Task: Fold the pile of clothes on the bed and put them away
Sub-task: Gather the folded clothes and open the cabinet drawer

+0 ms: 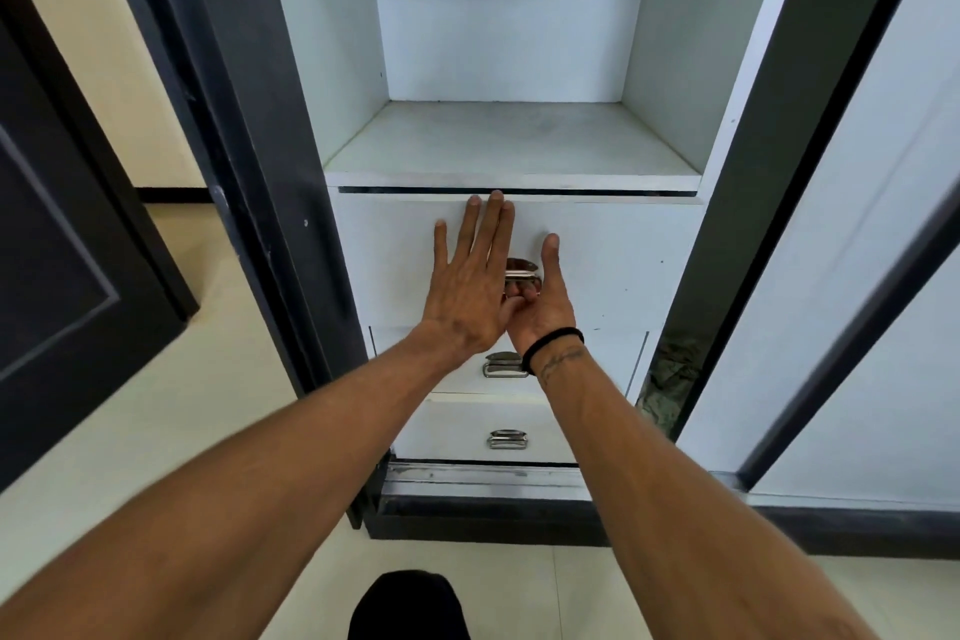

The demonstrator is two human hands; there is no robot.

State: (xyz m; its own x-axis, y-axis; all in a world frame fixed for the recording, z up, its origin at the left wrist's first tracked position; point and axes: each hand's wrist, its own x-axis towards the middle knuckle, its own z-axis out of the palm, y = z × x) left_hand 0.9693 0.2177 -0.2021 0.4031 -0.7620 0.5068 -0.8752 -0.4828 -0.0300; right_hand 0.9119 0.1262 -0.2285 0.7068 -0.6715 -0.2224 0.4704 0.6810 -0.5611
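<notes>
Left hand lies flat on the top drawer; right hand curls fingers round its handle; shelf above.

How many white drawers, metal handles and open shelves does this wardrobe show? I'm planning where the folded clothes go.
White wardrobe drawers: 3
Silver metal drawer handles: 3
Open white shelf: 1
Total: 7

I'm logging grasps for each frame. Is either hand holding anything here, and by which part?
The right hand hooks its fingers under the top drawer's handle. The left hand lies flat on the drawer front, holding nothing.
</notes>
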